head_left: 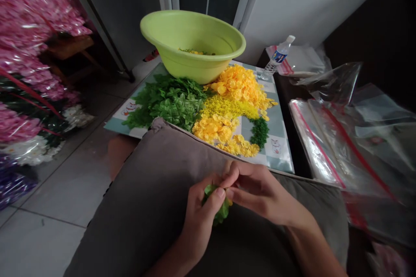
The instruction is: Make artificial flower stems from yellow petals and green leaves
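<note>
My left hand (198, 220) and right hand (256, 192) were close together, with a small green leafy cluster (216, 207) pinched between them, a touch of yellow at its edge. My left fingers were closed narrowly around it, thumb pressed on top, while my right fingers curled in close against it, their tips meeting my left thumb (from this angle I could not tell whether they were gripping it too). Both hands were well in front of a lime-green plastic basin (191, 39), which stood at the far end of the bench (287, 108) on a checked mat (276, 147) and held a few green and yellow bits. Directly in front of the basin lay a heap of green leaves (169, 101) and, beside it, heaps of golden-yellow petals (238, 84), with a smaller dark green pile (259, 133) nearer me. A grey cushion (143, 190) lay under my hands, partly over the mat's near edge. To the right of the basin stood a plastic water bottle (276, 56), with clear red-striped bags (338, 147) farther right. Pink wrapped flowers (29, 21) were well to its left.
</note>
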A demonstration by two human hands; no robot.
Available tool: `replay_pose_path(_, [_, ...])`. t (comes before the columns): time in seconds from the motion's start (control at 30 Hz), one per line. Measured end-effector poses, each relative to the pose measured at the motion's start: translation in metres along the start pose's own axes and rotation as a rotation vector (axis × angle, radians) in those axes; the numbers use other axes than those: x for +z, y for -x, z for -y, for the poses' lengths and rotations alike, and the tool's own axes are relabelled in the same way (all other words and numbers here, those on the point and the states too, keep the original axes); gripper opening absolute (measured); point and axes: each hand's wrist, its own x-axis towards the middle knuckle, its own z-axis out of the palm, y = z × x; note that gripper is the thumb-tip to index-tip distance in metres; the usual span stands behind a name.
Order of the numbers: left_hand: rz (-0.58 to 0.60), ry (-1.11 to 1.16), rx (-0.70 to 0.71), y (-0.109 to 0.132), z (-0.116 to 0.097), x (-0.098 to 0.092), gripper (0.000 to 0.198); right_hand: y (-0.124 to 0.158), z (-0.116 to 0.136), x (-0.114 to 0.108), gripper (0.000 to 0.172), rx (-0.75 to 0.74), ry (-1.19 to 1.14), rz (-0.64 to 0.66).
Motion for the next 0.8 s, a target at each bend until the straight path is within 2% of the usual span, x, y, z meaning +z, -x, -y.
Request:
replay_pose_path(0.2, [-0.067, 0.098, -0.018, -0.003, 0.007, -0.002, 0.021, -0.003, -0.017, 0.005, 0.011, -0.020, -0.060, 0.023])
replay_pose_path(0.4, [-0.073, 0.127, -0.033, -0.004, 0.010, -0.004, 0.013, -0.005, -0.021, 0.004, 0.010, -0.033, 0.119, 0.035])
replay_pose_path(0.53, [-0.088, 0.122, -0.046, -0.005, 0.011, -0.004, 0.011, -0.007, -0.026, 0.003, 0.011, -0.029, 0.152, 0.068])
replay_pose_path(0.67, [-0.128, 0.090, -0.067, -0.006, 0.009, -0.004, 0.011, -0.008, -0.031, 0.001, 0.011, -0.085, 0.082, -0.017])
replay_pose_path(0.8, [-0.174, 0.058, -0.083, -0.005, 0.006, -0.003, 0.020, -0.007, -0.030, -0.003, 0.006, -0.147, -0.017, -0.147])
